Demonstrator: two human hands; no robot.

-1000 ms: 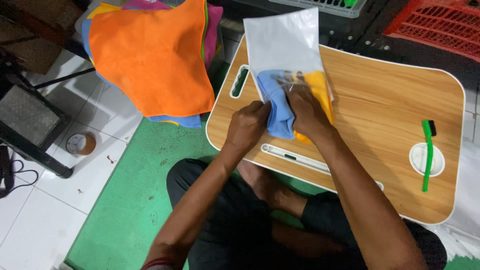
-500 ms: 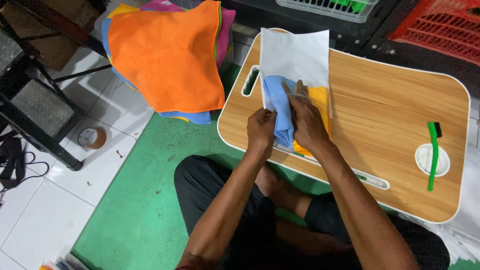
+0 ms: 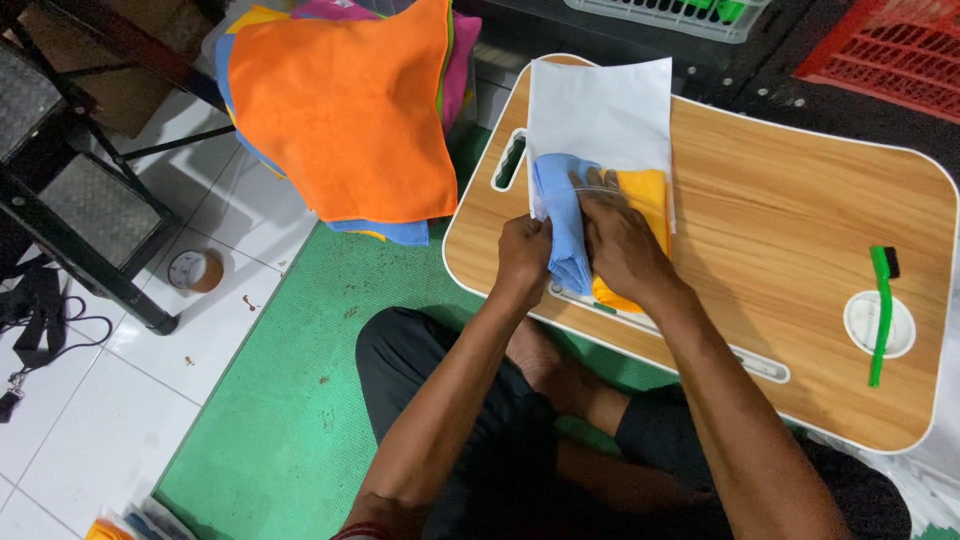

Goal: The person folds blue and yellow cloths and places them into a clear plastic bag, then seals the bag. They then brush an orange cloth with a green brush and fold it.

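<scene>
A white plastic bag [image 3: 600, 110] lies on the wooden lap table [image 3: 790, 240], its open mouth toward me. A folded blue cloth [image 3: 560, 215] and a folded yellow cloth [image 3: 645, 195] are partly inside it. My left hand [image 3: 522, 258] pinches the bag's left edge beside the blue cloth. My right hand [image 3: 618, 240] presses on the cloths, its fingers reaching into the bag's mouth.
A pile of coloured cloths, orange [image 3: 350, 110] on top, sits to the left of the table. A green brush [image 3: 880, 310] lies across a round recess at the table's right. A tape roll [image 3: 190, 270] lies on the floor. A red crate [image 3: 890, 50] stands at the back right.
The cloths have slid a little farther into the bag under my right hand. The view has shifted, so the table appears further right.
</scene>
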